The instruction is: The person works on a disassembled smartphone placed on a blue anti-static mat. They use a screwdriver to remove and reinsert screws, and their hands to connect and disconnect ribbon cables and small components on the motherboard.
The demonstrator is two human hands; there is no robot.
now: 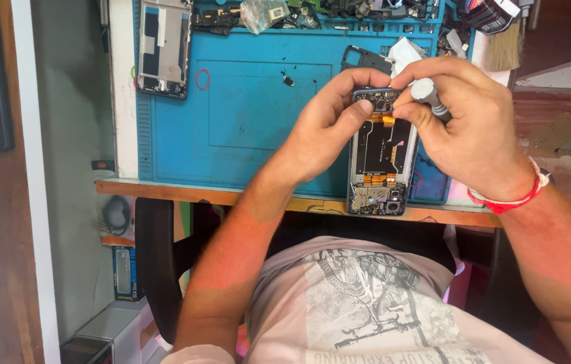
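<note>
I see the opened phone (381,152) just right of the frame's centre, held up over the near edge of the blue work mat (245,108). Its long axis runs almost straight up and down the frame, tilted only a little. The end with the small metal-shielded boards points down toward the bottom of the frame and hangs past the wooden table edge (164,190); the other end points up toward the top of the frame and sits between the two hands. The back is off, so the dark inner plate and orange flex strips face the camera.

My left hand (329,125) comes in from the lower centre and is closed on the phone's upper end, fingers curled behind it and the thumb pressed on the front near the orange flex. My right hand (467,128) comes in from the right, with a red band (511,195) on the wrist. It is closed around a grey-capped screwdriver (430,96), whose handle slants up and to the left; its tip is hidden behind the fingers at the phone's top end, so I cannot tell what it touches.

In the upper left of the frame a second stripped phone frame (164,44) lies on the mat, well apart. Loose parts (312,13) crowd the top edge, and a brush (504,47) sits at the upper right.
</note>
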